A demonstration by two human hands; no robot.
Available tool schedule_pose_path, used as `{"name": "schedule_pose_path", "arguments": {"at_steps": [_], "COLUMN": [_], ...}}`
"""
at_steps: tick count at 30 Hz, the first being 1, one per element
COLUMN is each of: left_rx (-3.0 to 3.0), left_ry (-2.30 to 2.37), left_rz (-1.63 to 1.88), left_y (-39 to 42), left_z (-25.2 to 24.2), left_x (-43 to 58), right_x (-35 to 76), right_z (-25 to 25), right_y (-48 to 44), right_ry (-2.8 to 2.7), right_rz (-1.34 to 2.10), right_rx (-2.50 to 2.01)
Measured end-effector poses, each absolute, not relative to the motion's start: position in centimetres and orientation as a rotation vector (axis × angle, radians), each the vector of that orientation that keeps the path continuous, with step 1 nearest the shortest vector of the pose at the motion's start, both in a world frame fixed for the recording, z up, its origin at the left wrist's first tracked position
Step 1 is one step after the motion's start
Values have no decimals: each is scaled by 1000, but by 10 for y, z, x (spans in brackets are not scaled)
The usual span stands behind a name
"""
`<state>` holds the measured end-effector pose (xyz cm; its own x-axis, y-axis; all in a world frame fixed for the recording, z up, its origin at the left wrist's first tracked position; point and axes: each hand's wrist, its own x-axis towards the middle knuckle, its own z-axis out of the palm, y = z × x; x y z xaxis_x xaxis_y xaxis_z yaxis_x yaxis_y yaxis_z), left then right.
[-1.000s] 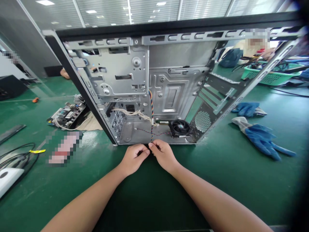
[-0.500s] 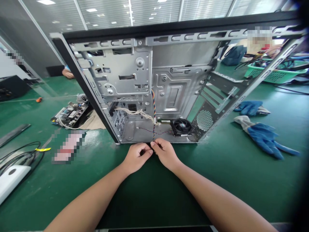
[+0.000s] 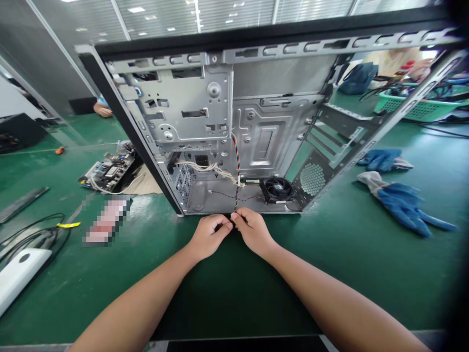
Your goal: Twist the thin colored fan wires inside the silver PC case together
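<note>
A computer case (image 3: 214, 105) stands on the green table with its side open toward me. From behind its drive bay a twisted multicoloured cable (image 3: 238, 164) runs down over the bottom edge. My right hand (image 3: 252, 231) pinches this cable near its lower end. My left hand (image 3: 208, 235) is closed beside it, thumb and forefinger at the cable's end, which the fingers hide. Inside on the case floor lie a black cooling fan (image 3: 278, 189) with a thin twisted lead, a green memory stick (image 3: 252, 181) and a bundle of white cables (image 3: 208, 168).
Blue work gloves (image 3: 401, 205) lie to the right, with a green basket (image 3: 414, 107) of cables behind. At left are a circuit board (image 3: 110, 168), a white device (image 3: 25, 274) and black cables (image 3: 47, 234). A co-worker's hand (image 3: 103, 109) shows beyond the case.
The view has shifted slightly. Both hands stay closed at the cable's lower end, and the cable's upper part bows a little more to the right.
</note>
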<state>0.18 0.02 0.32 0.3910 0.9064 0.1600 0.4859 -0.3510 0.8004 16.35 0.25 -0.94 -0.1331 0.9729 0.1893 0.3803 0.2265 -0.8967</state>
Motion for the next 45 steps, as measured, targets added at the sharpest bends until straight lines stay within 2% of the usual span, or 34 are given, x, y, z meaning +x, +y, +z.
{"name": "schedule_pose_path", "arguments": {"at_steps": [28, 41, 45], "left_rx": [2116, 1919, 2023], "left_ry": [1240, 1160, 1215], "left_rz": [891, 804, 830], "left_y": [-2, 2, 0], "left_z": [5, 2, 3], "left_x": [3, 0, 1], "right_x": [163, 161, 162], "right_z": [-11, -9, -8], "right_y": [3, 1, 0], "right_ry": [-1634, -1670, -1643], "right_rz": [846, 847, 852], "right_rx": [-1280, -1234, -1229]}}
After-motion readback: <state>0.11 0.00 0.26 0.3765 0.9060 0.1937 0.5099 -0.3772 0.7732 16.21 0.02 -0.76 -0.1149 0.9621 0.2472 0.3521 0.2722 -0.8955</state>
